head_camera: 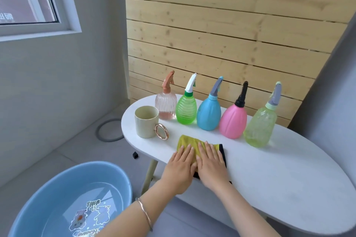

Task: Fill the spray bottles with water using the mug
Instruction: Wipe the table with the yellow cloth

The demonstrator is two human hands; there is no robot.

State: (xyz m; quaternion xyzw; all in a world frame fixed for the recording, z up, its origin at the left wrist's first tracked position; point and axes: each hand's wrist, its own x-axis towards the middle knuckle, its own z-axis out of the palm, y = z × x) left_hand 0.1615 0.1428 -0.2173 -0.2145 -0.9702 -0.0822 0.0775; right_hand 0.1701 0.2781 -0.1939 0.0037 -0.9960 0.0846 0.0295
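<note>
Looks barely begun or already finished: bottles (209, 113) all capped, in a row at the back of the table (269, 169); maybe some liquid in the peach one (166, 106), hard to tell through tinted plastic. Pressing flat on the cloth (189, 141) with left hand (179, 167) and right hand (211, 163), fingers straight, grasping nothing. Beyond and left of them, untouched and upright: the mug (146, 124). Down left on the floor, a basin (57, 179) of water.
</note>
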